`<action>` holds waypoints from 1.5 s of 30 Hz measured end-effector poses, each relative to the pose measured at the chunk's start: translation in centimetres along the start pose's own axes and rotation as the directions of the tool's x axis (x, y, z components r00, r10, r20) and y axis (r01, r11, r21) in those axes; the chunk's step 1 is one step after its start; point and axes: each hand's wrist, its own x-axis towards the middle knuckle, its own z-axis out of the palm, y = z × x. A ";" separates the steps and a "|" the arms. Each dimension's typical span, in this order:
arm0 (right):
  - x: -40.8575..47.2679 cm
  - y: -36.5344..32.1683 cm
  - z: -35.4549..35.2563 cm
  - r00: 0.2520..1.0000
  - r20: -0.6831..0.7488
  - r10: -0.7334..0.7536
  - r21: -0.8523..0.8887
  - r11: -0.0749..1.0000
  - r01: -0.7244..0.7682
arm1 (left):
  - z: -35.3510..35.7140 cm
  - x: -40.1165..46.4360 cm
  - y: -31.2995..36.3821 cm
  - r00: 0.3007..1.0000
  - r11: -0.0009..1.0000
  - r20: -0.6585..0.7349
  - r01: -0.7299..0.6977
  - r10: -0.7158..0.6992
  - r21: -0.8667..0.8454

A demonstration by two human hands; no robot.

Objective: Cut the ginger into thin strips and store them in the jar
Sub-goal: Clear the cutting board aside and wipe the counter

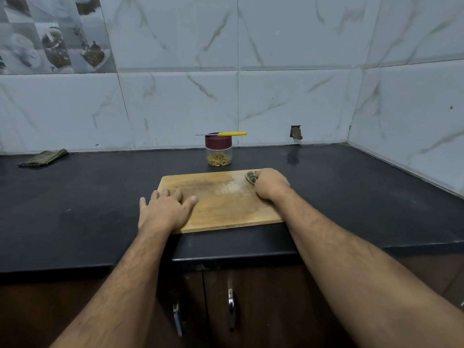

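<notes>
The jar [218, 152] stands upright on the black tabletop [88, 197], just beyond the far edge of the wooden cutting board [221, 209] and near the tiled wall [288, 96]. It is clear, with a dark red lid [218, 141] on, and thin pale-yellow ginger strips [219, 160] lie in a low heap at its bottom. A knife [223, 133] with a yellow handle lies flat across the lid, its blade pointing left. No label or writing can be read on the jar, the lid or the knife.

The left hand [164, 209] lies flat on the board's near left corner, fingers straight and spread. The right hand [270, 183] is at the board's far right corner, fingers curled round a greenish folded cloth [251, 177]; most of that cloth is hidden under the hand. The board's surface shows a pale patch beside it.

A second folded cloth [44, 158] lies far left on the tabletop by the wall. Below the tabletop's edge, dark cabinet doors with metal handles [231, 307] are partly covered by the forearms.
</notes>
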 end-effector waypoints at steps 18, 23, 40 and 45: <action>3.1 -2.2 1.2 0.983 0.056 -0.177 -0.099 0.978 0.182 | -0.8 0.1 0.9 0.999 1.000 0.038 0.014 -0.014 0.013; 2.7 -2.4 1.3 0.986 0.066 -0.153 -0.106 0.982 0.159 | -1.6 1.1 4.5 0.981 0.981 0.024 -0.191 0.191 -0.028; 5.6 -3.8 1.1 0.977 0.085 -0.194 0.005 0.981 0.194 | 0.8 0.7 6.8 0.977 0.980 0.078 -0.195 0.196 -0.029; 6.8 0.0 0.1 0.997 0.059 -0.058 -0.048 0.997 0.061 | 0.8 0.8 6.9 0.980 0.983 0.076 -0.183 0.184 -0.022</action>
